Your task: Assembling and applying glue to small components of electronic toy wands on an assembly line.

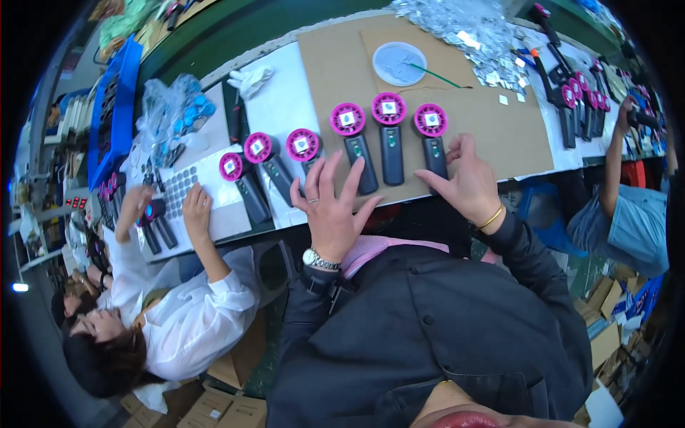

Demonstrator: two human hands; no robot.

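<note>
A row of handheld fans with round pink heads and dark grey handles lies in front of me, each with a white square bearing a grey blob at its centre. My left hand is open, its fingers spread over the handle ends of a middle fan and the fan left of it. Around the handle of the rightmost fan my right hand is closed, thumb on the left side and fingers on the right. Between my hands lies another fan.
A white tub of grey paste with a green stick sits behind the fans on cardboard. Small silvery squares and plastic bags lie at the back right, near more fans. A co-worker handles parts at left.
</note>
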